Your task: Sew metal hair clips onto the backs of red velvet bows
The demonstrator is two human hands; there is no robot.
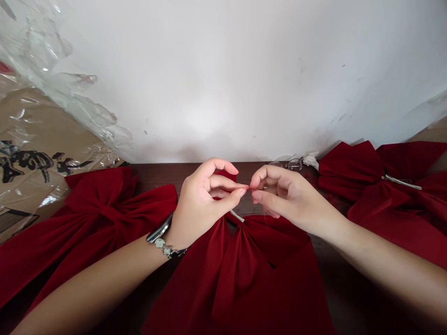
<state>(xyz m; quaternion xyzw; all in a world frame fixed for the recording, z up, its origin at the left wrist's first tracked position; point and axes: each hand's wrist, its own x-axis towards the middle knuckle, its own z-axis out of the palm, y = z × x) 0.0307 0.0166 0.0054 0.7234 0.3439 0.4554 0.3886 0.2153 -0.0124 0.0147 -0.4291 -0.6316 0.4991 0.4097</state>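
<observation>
My left hand (207,197) is raised at the centre, thumb and index finger pinched together. Its fingertips nearly meet those of my right hand (284,195), which is also pinched. Something small and reddish, perhaps thread, shows between the two pinches, and a fine strand hangs below my right hand. What each pinch holds is too small to make out. Beneath both hands lies a large red fabric bow (265,279), its gathered middle partly hidden by my left hand. A silver metal clip (237,216) rests at that middle.
Red bows lie at the left (108,211) and right (370,186), the right one with a silver clip (401,182). Glasses (295,164) and crumpled tissue (310,160) sit by the white wall (216,83). Plastic-wrapped cardboard (45,135) stands at the left. The table (153,174) is dark.
</observation>
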